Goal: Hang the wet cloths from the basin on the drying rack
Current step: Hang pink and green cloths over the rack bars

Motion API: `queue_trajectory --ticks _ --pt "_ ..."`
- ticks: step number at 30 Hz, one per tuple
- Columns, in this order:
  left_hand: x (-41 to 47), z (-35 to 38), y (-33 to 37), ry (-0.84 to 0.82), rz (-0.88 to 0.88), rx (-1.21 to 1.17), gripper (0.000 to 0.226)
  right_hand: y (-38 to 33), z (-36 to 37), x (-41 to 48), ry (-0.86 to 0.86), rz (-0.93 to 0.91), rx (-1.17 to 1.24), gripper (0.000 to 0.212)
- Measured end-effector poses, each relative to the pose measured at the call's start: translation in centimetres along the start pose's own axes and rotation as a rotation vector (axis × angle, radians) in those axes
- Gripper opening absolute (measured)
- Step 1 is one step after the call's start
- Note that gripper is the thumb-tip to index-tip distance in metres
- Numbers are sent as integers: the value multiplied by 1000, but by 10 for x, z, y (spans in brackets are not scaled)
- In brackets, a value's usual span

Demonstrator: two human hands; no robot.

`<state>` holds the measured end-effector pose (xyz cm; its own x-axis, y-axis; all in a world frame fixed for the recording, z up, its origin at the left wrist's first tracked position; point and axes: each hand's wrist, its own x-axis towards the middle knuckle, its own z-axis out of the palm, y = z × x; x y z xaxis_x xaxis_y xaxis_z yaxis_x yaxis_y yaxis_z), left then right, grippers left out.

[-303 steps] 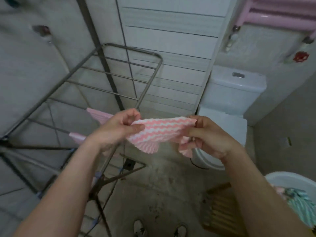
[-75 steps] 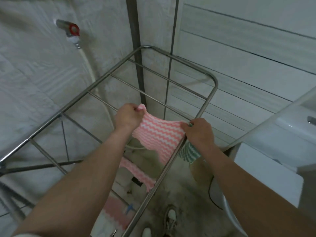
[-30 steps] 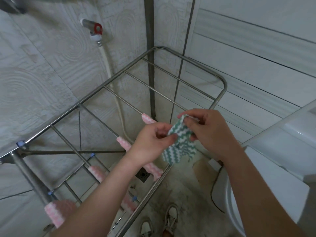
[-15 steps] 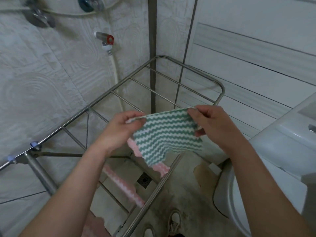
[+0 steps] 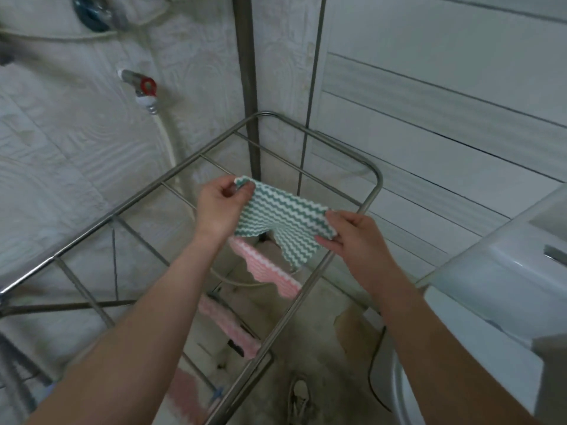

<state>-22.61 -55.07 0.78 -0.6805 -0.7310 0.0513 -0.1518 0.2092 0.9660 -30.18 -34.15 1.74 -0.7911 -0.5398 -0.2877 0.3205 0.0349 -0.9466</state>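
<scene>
A green and white zigzag cloth (image 5: 280,219) is stretched out between both hands above the metal drying rack (image 5: 372,191). My left hand (image 5: 219,205) pinches its far left corner and my right hand (image 5: 352,237) pinches its near right corner. Its lower edge droops between the rack's bars. Just below it a pink and white cloth (image 5: 265,269) hangs over a rack bar. Two more pink cloths (image 5: 228,328) hang on nearer bars. The basin is out of view.
A tap with a red handle (image 5: 142,88) and its white hose (image 5: 167,142) stick out of the left wall above the rack. A vertical pipe (image 5: 247,87) stands in the corner. The white toilet (image 5: 497,289) is at the right, close to the rack's edge.
Both hands have carried the green cloth further out over the rack and lower, and it is now spread flatter above the hanging pink cloth.
</scene>
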Motion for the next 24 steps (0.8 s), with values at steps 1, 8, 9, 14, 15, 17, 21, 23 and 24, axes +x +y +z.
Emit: queue_trajectory --ticks 1,8,9,14,15,17,21,23,24 --pt "6 7 -5 1 5 54 14 4 -4 9 -7 40 -11 20" --pt "42 62 -23 -84 47 455 11 15 -42 68 22 241 42 17" --pt "46 69 -26 -88 51 489 11 15 -45 74 27 241 26 15" --pt "60 92 -26 -84 35 585 26 19 -53 100 93 201 -86 18" --pt "62 95 -26 -91 29 592 25 20 -54 103 116 193 -109 18" --pt "68 101 -29 -134 16 586 23 20 -55 108 131 189 -137 17" --pt "69 104 -33 -271 43 579 41 24 -57 108 130 114 -390 49" --pt "65 96 -35 -226 97 620 43 23 -58 103 128 -71 -744 55" --pt "61 91 -37 -196 116 642 38 25 -60 101 96 -159 -870 51"
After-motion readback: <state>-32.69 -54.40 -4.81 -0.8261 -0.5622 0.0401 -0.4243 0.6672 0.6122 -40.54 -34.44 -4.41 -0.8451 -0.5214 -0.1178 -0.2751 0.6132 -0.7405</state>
